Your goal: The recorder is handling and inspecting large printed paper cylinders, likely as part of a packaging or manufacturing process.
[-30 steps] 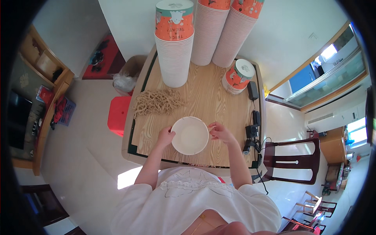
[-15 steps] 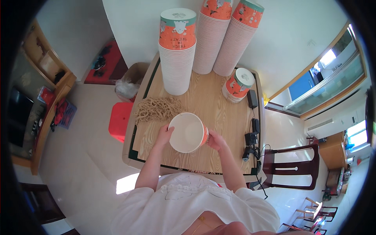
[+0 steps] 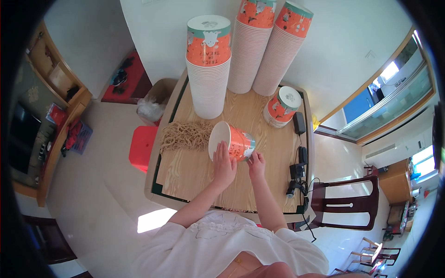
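Note:
A paper bucket [image 3: 238, 142], orange printed with a white and teal band near its base, lies tipped on its side over the table, its white mouth facing left. At the near side of its rim is my left hand [image 3: 224, 169], fingers stretched along the bucket and closed against its wall. My right hand [image 3: 257, 165] pinches at the lower edge of the base end; its fingertips are partly hidden. A loose heap of tan shredded paper or cord [image 3: 185, 135] sits just left of the bucket.
Tall nested bucket stacks [image 3: 208, 88] stand upside down at the table's back, with a short stack [image 3: 282, 106] at right. Black adapters and cables [image 3: 297, 170] line the right edge. A red stool [image 3: 143, 147] is left of the table, a dark chair [image 3: 347, 203] right.
The bucket has turned from mouth up to lying sideways, its printed side now showing. My left hand has shifted right to the near rim, and my right hand has moved to the base.

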Available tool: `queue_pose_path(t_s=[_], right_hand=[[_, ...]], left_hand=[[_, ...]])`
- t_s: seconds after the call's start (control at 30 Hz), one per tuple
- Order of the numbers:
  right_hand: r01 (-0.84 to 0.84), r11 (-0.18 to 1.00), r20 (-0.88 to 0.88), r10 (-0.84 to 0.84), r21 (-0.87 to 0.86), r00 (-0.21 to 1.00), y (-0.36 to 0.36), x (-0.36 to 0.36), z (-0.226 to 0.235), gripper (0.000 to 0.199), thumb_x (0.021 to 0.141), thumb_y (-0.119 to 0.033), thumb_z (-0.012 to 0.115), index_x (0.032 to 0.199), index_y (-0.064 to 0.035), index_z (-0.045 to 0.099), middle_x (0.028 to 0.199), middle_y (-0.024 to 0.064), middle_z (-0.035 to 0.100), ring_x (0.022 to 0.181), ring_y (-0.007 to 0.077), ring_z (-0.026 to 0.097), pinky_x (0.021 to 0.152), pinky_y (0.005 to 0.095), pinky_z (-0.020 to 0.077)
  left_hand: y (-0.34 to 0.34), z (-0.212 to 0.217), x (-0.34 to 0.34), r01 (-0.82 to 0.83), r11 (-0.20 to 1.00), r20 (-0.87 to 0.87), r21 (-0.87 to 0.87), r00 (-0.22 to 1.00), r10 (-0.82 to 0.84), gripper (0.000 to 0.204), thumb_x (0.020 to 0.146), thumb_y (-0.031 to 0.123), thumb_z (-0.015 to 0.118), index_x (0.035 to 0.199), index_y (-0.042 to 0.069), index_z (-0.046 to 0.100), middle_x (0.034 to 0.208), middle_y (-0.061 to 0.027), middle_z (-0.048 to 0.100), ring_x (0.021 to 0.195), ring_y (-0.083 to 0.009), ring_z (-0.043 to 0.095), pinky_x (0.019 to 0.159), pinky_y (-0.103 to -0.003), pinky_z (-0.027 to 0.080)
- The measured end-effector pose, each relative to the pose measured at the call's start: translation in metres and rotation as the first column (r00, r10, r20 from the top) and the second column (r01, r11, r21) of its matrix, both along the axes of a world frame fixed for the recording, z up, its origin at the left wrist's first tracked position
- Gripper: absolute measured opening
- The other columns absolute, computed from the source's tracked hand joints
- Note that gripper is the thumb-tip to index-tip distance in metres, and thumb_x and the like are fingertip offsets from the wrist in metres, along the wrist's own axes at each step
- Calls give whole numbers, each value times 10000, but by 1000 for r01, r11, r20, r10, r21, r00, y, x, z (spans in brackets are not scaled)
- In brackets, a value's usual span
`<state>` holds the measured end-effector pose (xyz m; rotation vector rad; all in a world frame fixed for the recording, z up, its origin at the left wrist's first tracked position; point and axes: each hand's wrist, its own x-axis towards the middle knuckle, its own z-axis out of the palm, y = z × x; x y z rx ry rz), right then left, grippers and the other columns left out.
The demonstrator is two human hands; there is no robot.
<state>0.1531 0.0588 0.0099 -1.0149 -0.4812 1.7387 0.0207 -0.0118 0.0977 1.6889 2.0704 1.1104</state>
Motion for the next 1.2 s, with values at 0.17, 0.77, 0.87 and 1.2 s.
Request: queue_pose_path(t_s=[0.17,0.77,0.87,1.2], right_hand=[[150,832,410,-410,534,815,11,4,17,94,851,-77,471,930,-54,518,920,35,559,857,118,516,760,247,414],[-587,339,589,-748,735,305,113,115,166,141,789,42,460,897,9,544,1010,155,560,979,279,529,842,340,416],[-666,304,606,-744,681,280,139,134,193,154,746,66,477,867,9,555,988,157,565,958,295,535,825,346,425],[-864,219,714,-670,454,205,219,171,207,189,707,95,478,864,10,542,1004,132,559,971,297,525,823,340,428]], left_hand=[[44,-48,7,-100,995,226,1,969,97,679,762,164,537,1272,-74,156,1299,-230,259,1225,-343,229,983,-479,196],[193,28,154,235,971,741,35,-658,132,110,735,23,469,820,80,509,828,-67,579,812,-168,553,737,-337,427],[215,44,184,272,961,703,47,-692,162,111,755,28,450,853,61,491,838,-65,567,826,-172,557,723,-321,443],[279,39,226,243,970,659,19,-733,170,185,778,46,439,962,56,452,880,-70,545,861,-179,556,750,-348,465]])
